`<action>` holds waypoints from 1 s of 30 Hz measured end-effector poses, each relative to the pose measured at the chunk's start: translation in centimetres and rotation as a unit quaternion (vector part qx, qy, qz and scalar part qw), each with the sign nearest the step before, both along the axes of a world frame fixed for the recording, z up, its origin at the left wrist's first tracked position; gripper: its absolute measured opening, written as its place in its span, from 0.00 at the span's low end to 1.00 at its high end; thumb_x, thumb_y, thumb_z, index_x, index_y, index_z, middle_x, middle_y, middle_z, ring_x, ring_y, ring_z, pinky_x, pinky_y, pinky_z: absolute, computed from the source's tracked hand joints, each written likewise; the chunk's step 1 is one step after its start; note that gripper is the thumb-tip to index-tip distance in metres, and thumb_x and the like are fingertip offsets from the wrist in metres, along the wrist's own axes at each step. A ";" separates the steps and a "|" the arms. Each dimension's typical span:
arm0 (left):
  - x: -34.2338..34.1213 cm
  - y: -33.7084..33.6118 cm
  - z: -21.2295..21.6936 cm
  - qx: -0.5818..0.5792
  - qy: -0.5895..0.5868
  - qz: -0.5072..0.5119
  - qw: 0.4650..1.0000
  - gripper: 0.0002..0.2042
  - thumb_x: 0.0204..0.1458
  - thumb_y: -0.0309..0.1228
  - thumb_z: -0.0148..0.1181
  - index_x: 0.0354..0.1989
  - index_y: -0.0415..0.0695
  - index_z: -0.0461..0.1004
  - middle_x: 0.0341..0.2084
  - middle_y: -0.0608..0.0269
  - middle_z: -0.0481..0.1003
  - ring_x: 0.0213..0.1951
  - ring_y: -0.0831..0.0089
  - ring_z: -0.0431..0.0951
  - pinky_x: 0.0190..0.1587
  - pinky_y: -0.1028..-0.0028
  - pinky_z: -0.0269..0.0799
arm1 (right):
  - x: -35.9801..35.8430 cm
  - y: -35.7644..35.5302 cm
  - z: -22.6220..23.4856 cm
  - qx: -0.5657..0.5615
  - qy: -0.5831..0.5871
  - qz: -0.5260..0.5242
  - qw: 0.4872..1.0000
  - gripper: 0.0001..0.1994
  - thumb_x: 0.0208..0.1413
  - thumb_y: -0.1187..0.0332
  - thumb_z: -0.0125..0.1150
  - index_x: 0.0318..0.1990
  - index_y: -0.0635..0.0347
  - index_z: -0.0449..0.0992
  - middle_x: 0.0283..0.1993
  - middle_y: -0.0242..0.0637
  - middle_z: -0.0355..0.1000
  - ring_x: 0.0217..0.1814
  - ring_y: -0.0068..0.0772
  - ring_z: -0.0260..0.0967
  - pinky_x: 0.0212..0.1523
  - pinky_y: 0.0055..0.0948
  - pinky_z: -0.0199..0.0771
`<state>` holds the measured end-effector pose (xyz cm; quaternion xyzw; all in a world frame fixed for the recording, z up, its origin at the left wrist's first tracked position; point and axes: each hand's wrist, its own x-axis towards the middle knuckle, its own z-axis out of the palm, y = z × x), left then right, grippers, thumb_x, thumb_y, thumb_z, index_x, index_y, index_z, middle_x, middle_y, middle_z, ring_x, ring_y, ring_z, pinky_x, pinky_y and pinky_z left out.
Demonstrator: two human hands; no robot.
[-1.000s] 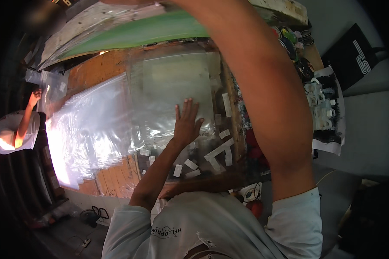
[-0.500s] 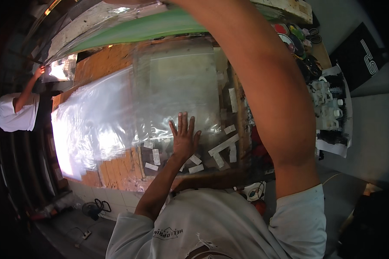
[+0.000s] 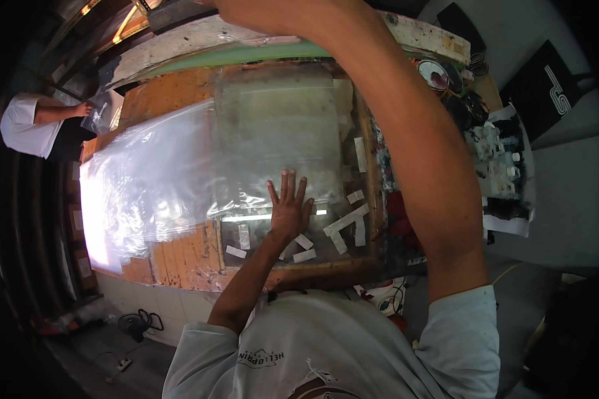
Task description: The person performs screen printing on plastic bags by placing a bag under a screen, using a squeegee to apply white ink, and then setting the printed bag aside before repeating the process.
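Observation:
My left hand [image 3: 287, 211] lies palm down with its fingers spread on the near edge of a clear plastic bag [image 3: 276, 126]. This bag lies flat on a glass-like plate [image 3: 253, 245] with several pale tape strips stuck about it. Left of it is an overlapping spread of clear plastic bags [image 3: 150, 176]. My right hand [image 3: 263, 14] reaches far forward to the raised screen printing frame [image 3: 173, 45], which has green mesh [image 3: 246, 54], and grips its edge. The upper picture edge cuts off most of its fingers.
Bottles [image 3: 502, 156] stand on stained paper at the right, with tape rolls [image 3: 434, 74] and scissors [image 3: 478, 63] farther back. A co-worker [image 3: 36, 123] at the far left handles a clear sheet. A small fan [image 3: 136, 324] is on the floor.
The screen printing frame and its green mesh sit farther back and show narrower, with my right hand at the frame. My left hand stays on the bag. The co-worker's arm has lowered.

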<state>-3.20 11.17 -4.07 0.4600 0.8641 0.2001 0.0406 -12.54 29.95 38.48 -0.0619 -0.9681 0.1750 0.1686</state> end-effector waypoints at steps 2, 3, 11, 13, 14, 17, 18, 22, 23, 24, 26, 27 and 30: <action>0.0 -0.1 -0.1 -0.003 -0.001 -0.001 1.000 0.30 0.65 0.42 0.55 0.72 0.42 0.61 0.77 0.43 0.48 0.79 0.49 0.39 0.73 0.31 0.29 | -0.4 -0.7 0.8 -0.051 -0.097 -0.051 0.993 0.30 0.70 0.47 0.50 0.36 0.71 0.82 0.29 0.51 0.77 0.32 0.47 0.79 0.39 0.46 0.81; 0.0 -0.1 -0.2 -0.009 0.006 -0.004 1.000 0.30 0.65 0.43 0.54 0.72 0.41 0.61 0.76 0.43 0.48 0.79 0.49 0.38 0.73 0.31 0.28 | -0.6 -1.0 1.1 -0.061 -0.123 -0.067 0.988 0.30 0.70 0.47 0.50 0.36 0.71 0.81 0.30 0.53 0.78 0.34 0.50 0.80 0.42 0.48 0.81; 0.0 -0.1 -0.3 -0.005 0.024 -0.011 1.000 0.31 0.66 0.44 0.51 0.73 0.40 0.58 0.76 0.43 0.48 0.79 0.50 0.39 0.74 0.32 0.29 | -1.0 -0.3 -2.7 0.056 0.030 -0.040 0.997 0.32 0.64 0.39 0.51 0.45 0.64 0.83 0.37 0.49 0.81 0.43 0.48 0.80 0.52 0.44 0.76; -0.2 -0.2 0.9 -0.014 -0.028 -0.011 0.999 0.31 0.66 0.42 0.52 0.74 0.40 0.57 0.76 0.42 0.48 0.79 0.48 0.41 0.74 0.32 0.28 | -1.0 -0.1 -3.9 0.044 0.067 -0.021 0.997 0.30 0.64 0.41 0.50 0.42 0.62 0.83 0.33 0.48 0.82 0.41 0.52 0.81 0.52 0.49 0.73; -0.2 -0.4 2.0 0.041 -0.034 0.011 0.999 0.31 0.66 0.41 0.53 0.74 0.40 0.57 0.76 0.42 0.49 0.79 0.49 0.42 0.74 0.33 0.29 | -0.6 -0.4 -4.5 0.064 0.064 -0.031 0.995 0.29 0.64 0.41 0.51 0.43 0.62 0.83 0.33 0.49 0.81 0.40 0.54 0.80 0.51 0.50 0.73; 0.0 -1.9 6.4 0.172 -0.136 0.060 0.974 0.31 0.65 0.38 0.56 0.74 0.42 0.57 0.75 0.44 0.52 0.78 0.51 0.46 0.74 0.35 0.33 | 2.1 -3.0 -7.1 0.100 0.115 -0.027 0.988 0.26 0.65 0.44 0.54 0.46 0.60 0.83 0.34 0.53 0.79 0.39 0.55 0.77 0.49 0.52 0.69; -0.1 -3.4 8.1 0.256 -0.184 0.069 0.946 0.31 0.65 0.37 0.57 0.74 0.43 0.56 0.75 0.45 0.53 0.78 0.52 0.47 0.74 0.36 0.35 | 4.0 -4.5 -8.6 0.090 0.086 -0.035 0.992 0.24 0.64 0.46 0.56 0.49 0.60 0.82 0.35 0.53 0.78 0.41 0.53 0.76 0.49 0.52 0.67; 3.0 -8.4 12.9 0.543 -0.522 0.192 0.629 0.27 0.66 0.42 0.58 0.69 0.45 0.62 0.68 0.54 0.64 0.74 0.59 0.57 0.73 0.40 0.47 | 11.4 -9.6 -20.3 0.070 0.098 -0.025 0.992 0.24 0.59 0.57 0.64 0.61 0.56 0.76 0.38 0.44 0.70 0.45 0.45 0.67 0.52 0.51 0.62; 3.4 -10.0 13.2 0.531 -0.628 0.218 0.525 0.26 0.65 0.44 0.58 0.67 0.45 0.63 0.66 0.55 0.65 0.72 0.60 0.59 0.72 0.40 0.49 | 12.4 -10.5 -23.3 0.062 0.058 -0.030 0.996 0.26 0.56 0.61 0.67 0.63 0.55 0.74 0.38 0.42 0.69 0.45 0.45 0.66 0.51 0.50 0.61; 3.6 -11.1 12.9 0.512 -0.719 0.246 0.400 0.26 0.65 0.45 0.59 0.66 0.44 0.64 0.64 0.55 0.66 0.71 0.60 0.61 0.71 0.40 0.50 | 13.0 -11.1 -26.1 0.050 0.045 -0.030 0.997 0.30 0.54 0.65 0.69 0.66 0.54 0.71 0.37 0.40 0.67 0.44 0.44 0.65 0.51 0.50 0.61; 3.3 -11.2 10.9 0.419 -0.744 0.312 0.417 0.34 0.66 0.50 0.55 0.72 0.41 0.54 0.70 0.52 0.60 0.73 0.59 0.59 0.71 0.36 0.50 | 13.4 -11.5 -29.8 0.095 -0.004 -0.023 0.995 0.34 0.51 0.70 0.71 0.68 0.54 0.69 0.38 0.40 0.68 0.45 0.43 0.66 0.50 0.48 0.60; 3.1 -11.2 9.6 0.368 -0.753 0.353 0.416 0.39 0.66 0.53 0.54 0.76 0.40 0.50 0.72 0.50 0.57 0.73 0.58 0.58 0.71 0.34 0.49 | 13.4 -11.4 -31.5 0.109 -0.062 -0.019 0.992 0.36 0.49 0.72 0.71 0.69 0.53 0.67 0.39 0.40 0.69 0.46 0.43 0.66 0.49 0.48 0.60; 2.7 -10.5 6.1 0.336 -0.738 0.408 0.420 0.40 0.66 0.53 0.51 0.77 0.41 0.44 0.75 0.49 0.52 0.75 0.58 0.56 0.71 0.31 0.43 | 12.5 -10.7 -34.2 0.086 -0.070 -0.029 0.993 0.39 0.47 0.75 0.71 0.70 0.51 0.66 0.39 0.40 0.70 0.47 0.42 0.67 0.50 0.46 0.60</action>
